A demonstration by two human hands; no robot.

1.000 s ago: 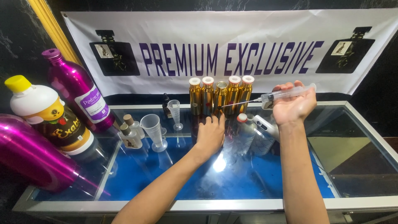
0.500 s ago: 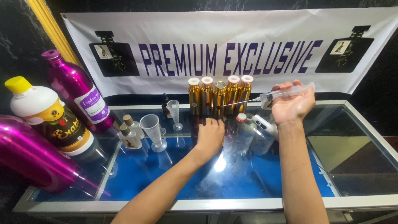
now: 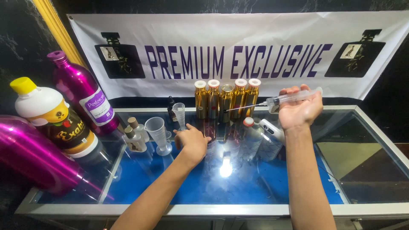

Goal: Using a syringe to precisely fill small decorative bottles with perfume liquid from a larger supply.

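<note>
My right hand [image 3: 299,111] is raised over the glass counter and grips a clear syringe [image 3: 294,97]. Its long needle points left, with the tip at the row of gold bottles [image 3: 226,99]. The middle gold bottle has no cap; the others wear white caps. My left hand [image 3: 192,141] rests low on the glass in front of the row, holding nothing, with its fingers stretched left toward a clear measuring cup [image 3: 158,134]. A smaller clear measuring cup [image 3: 179,113] stands just beyond the fingertips.
A clear jug with a red cap [image 3: 254,137] lies under my right wrist. Two small corked glass bottles [image 3: 133,139] stand left of the cup. A magenta bottle [image 3: 83,97], a white yellow-capped bottle [image 3: 51,118] and a big magenta bottle [image 3: 30,157] crowd the left. The counter's metal frame [image 3: 238,209] runs along the front.
My left hand has slid left from in front of the gold bottles toward the measuring cup. My right hand and the syringe have stayed in place.
</note>
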